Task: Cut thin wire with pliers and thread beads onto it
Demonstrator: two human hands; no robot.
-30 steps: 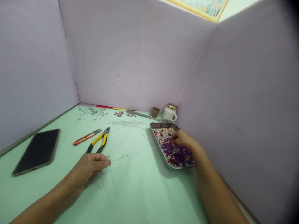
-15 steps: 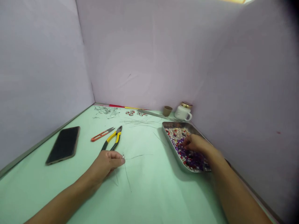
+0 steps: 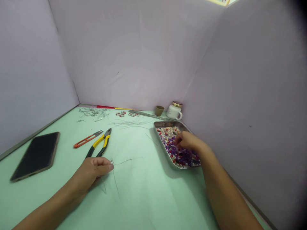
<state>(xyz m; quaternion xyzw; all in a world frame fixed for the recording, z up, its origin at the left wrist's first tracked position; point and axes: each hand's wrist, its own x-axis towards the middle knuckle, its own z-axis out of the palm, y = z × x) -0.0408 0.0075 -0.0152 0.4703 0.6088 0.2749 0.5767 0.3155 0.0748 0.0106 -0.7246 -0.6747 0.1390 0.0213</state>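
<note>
My left hand pinches a thin wire between thumb and forefinger. Small clear beads show on it at the fingertips, and loose wire ends stick out to the right and downward. My right hand reaches into a metal tray of mixed beads. Its fingers are bent together and touch the purple beads; whether a bead is between the fingertips is hidden. Just beyond my left hand lie yellow-and-black pliers.
Orange thread snips lie beside the pliers, and a phone is at the left. Farther back are wire scraps, beaded red-and-clear pieces, loose wires, a small brown cup and a lidded white mug. Walls enclose the table.
The whole view has shifted, so things appear farther left. My right hand stays among the beads with its fingers slightly moved; my left hand keeps its pinch on the wire.
</note>
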